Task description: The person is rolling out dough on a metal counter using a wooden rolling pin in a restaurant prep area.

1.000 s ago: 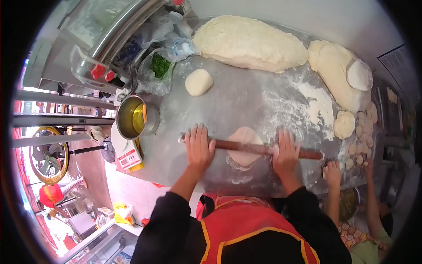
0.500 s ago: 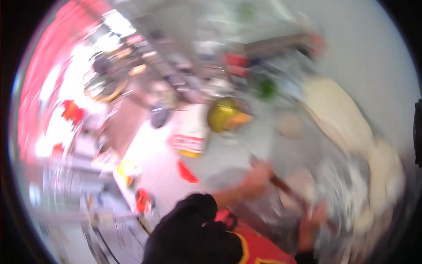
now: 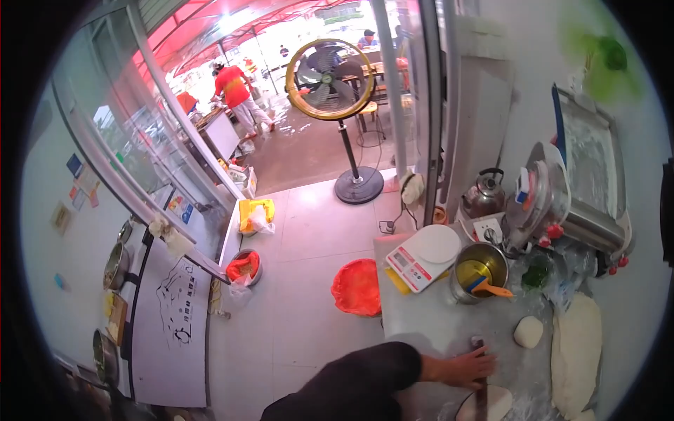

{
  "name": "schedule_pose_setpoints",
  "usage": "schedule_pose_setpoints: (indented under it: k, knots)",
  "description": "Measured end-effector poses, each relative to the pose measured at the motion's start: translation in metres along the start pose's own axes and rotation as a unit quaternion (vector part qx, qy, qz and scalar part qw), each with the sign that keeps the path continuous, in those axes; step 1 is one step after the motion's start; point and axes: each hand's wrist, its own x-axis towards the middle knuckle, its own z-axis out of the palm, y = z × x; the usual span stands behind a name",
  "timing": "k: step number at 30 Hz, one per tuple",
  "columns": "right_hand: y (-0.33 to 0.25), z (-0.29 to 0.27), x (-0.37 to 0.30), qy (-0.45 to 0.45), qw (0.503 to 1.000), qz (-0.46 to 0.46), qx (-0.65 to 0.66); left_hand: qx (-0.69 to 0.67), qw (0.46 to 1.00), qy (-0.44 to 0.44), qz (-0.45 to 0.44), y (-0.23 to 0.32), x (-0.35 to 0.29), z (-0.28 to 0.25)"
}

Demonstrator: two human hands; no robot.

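My left hand (image 3: 463,369) reaches from a black sleeve at the bottom of the head view. Its fingers lie over a dark wooden rolling pin (image 3: 481,401), whose far end sticks out past them. Under the pin is a flattened piece of pale dough (image 3: 498,401), cut off by the lower edge of the picture. A small rounded dough piece (image 3: 528,332) sits just beyond on the metal worktop (image 3: 421,319). Along the right side lies a long, thick slab of dough (image 3: 577,354). My right hand is out of the picture.
A metal pot (image 3: 463,281) of yellow liquid holds an orange-handled brush (image 3: 491,288). Beside it are a white kitchen scale (image 3: 420,259), a kettle (image 3: 484,194) and a steel machine (image 3: 590,217). On the floor stand a red-lined bin (image 3: 354,286) and a fan (image 3: 328,78). Outside, a person (image 3: 235,88) stands.
My view has swung up and left toward the doorway, and the blur has gone. My right hand, earlier on the rolling pin, has left the picture. My left hand stays on it.
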Motion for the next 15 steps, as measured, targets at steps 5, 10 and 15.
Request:
schedule_pose_setpoints:
  k: [5, 10, 15]
  knots:
    - [-0.038, -0.009, 0.031, -0.116, 0.93, 0.1, 0.333, 0.059, 0.994, -0.057, 0.073, -0.003, -0.009, -0.005]
    - [-0.075, -0.049, 0.112, -0.365, 0.837, -0.073, 0.401, 0.07, 0.995, -0.042, 0.061, 0.035, -0.031, -0.003]
    - [-0.19, -0.044, 0.111, -0.336, 0.826, -0.33, 0.31, 0.031, 0.998, 0.035, 0.033, 0.061, -0.1, 0.03]
